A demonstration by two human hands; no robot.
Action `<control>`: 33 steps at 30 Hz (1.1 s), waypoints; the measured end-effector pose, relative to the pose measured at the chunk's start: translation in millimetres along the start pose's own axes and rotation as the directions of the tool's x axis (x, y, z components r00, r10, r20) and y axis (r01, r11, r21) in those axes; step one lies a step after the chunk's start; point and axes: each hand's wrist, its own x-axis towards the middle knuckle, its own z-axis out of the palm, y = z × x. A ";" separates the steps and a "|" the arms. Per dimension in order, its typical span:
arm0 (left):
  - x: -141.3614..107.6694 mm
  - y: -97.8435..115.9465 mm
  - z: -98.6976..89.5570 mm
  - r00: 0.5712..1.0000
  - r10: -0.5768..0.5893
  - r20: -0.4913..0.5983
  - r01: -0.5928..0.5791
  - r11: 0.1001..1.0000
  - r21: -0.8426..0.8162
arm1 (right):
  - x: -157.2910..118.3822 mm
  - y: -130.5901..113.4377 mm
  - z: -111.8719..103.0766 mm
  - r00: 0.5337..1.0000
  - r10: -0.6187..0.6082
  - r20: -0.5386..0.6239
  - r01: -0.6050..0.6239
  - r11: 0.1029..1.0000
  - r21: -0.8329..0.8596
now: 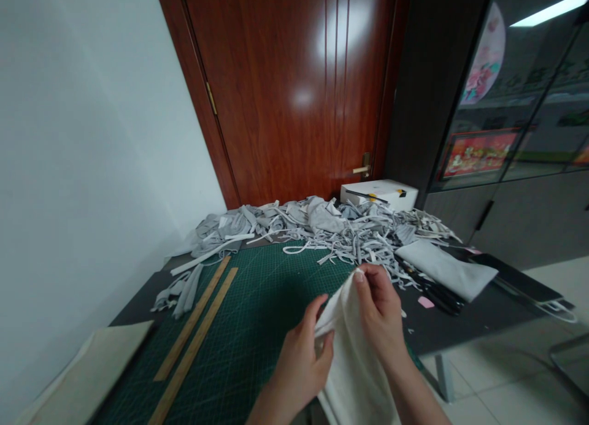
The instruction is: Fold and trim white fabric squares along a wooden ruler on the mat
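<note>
A piece of cream-white fabric point(347, 351) hangs from both hands above the front of the green cutting mat point(276, 284). My right hand point(380, 308) pinches its top corner between thumb and fingers. Lower on the fabric's left edge is my left hand point(306, 348), its thumb and forefinger closed around the folded edge. The fabric's lower end runs out of view at the bottom.
Grey fabric strips and scraps point(322, 219) are heaped along the table's back. Two wooden rulers point(202, 339) lie on the mat. Folded cream cloth point(92, 376) sits front left. Black scissors point(437, 290), grey cloth point(444, 267) and a white box point(381, 192) are at right.
</note>
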 end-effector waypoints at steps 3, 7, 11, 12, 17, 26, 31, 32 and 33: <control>-7.1 -11.4 -0.5 0.995 0.094 -0.040 -0.093 0.995 0.025 | 8.0 -2.9 -4.9 0.990 -0.141 -0.012 0.140 0.986 -0.089; -3.6 -6.7 -7.5 0.991 0.114 0.068 -0.115 0.993 0.014 | 11.1 -6.5 -7.5 0.969 -0.239 0.067 0.245 0.964 -0.102; 0.7 9.6 -8.5 0.988 -0.025 0.151 0.018 0.999 0.047 | 11.3 -9.1 -8.4 0.953 -0.291 0.080 0.301 0.941 -0.155; 0.5 11.0 -6.8 0.984 -0.064 0.169 0.052 0.996 0.075 | 12.1 -9.6 -8.8 0.952 -0.299 0.074 0.307 0.936 -0.173; -4.0 -5.6 0.6 0.961 -0.221 0.167 0.202 0.971 0.125 | 20.0 -10.6 -13.5 0.954 -0.299 0.036 0.298 0.924 -0.237; -17.4 -34.7 -24.6 0.956 -0.284 0.069 0.292 0.941 -0.171 | 29.9 5.0 -25.9 0.953 -0.275 -0.129 0.224 0.923 -0.314; -27.6 -36.0 -23.8 0.936 -0.337 -0.104 0.302 0.919 -0.255 | 29.2 7.2 -23.0 0.932 -0.315 -0.181 0.230 0.898 -0.376; -29.9 -36.9 -22.2 0.924 -0.352 -0.152 0.298 0.909 -0.291 | 29.5 6.8 -23.0 0.926 -0.328 -0.190 0.234 0.889 -0.394; -32.0 -37.8 -20.2 0.908 -0.366 -0.203 0.290 0.900 -0.326 | 29.8 6.5 -23.1 0.920 -0.339 -0.195 0.238 0.882 -0.407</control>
